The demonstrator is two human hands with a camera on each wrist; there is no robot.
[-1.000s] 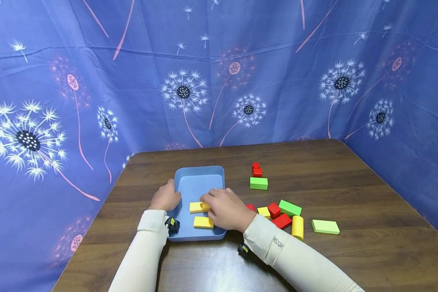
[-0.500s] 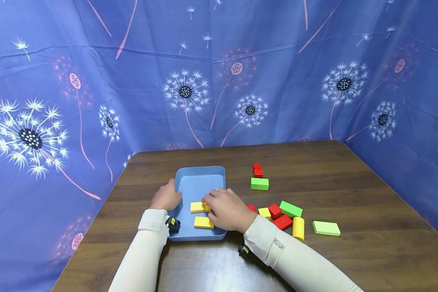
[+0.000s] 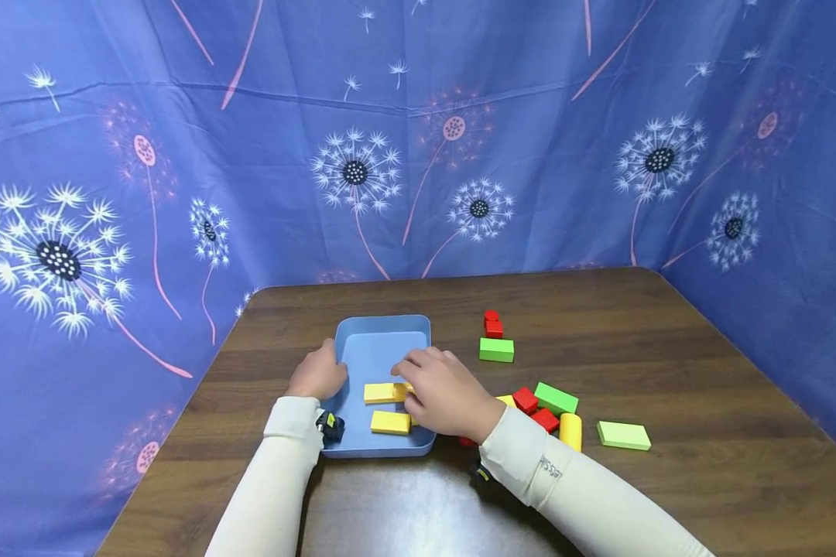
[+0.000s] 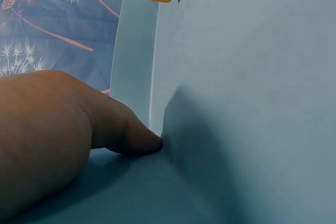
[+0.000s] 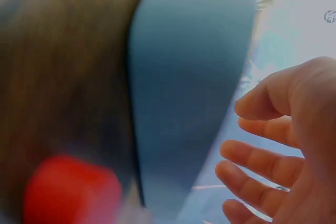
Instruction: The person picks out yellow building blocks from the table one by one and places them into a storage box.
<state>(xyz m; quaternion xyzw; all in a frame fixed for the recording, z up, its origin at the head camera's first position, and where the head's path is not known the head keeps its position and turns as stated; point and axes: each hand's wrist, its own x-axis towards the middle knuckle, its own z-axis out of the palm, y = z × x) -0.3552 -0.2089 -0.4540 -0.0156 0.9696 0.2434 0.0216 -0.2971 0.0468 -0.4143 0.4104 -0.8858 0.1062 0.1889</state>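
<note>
A blue tray (image 3: 379, 352) stands on the wooden table. My left hand (image 3: 316, 374) holds its left wall, and in the left wrist view the thumb (image 4: 128, 129) presses against the inside. My right hand (image 3: 449, 393) hovers over the tray's right wall, fingers loosely bent and apart. In the right wrist view nothing lies between those fingers (image 5: 257, 156). Two yellow blocks, a rear one (image 3: 378, 393) and a front one (image 3: 390, 422), lie in the tray. More yellow shows beside each, partly hidden by my right hand.
Right of the tray is a loose cluster: red blocks (image 3: 525, 400), a green block (image 3: 556, 398) and a yellow cylinder (image 3: 570, 430). A pale green block (image 3: 623, 435) lies farther right. Behind stand another green block (image 3: 496, 350) and red pieces (image 3: 493, 329). A blue patterned cloth (image 3: 418, 155) hangs behind the table.
My right hand has let go of a yellow piece in the tray and drawn right, its fingers opening. The left hand stays on the tray wall.
</note>
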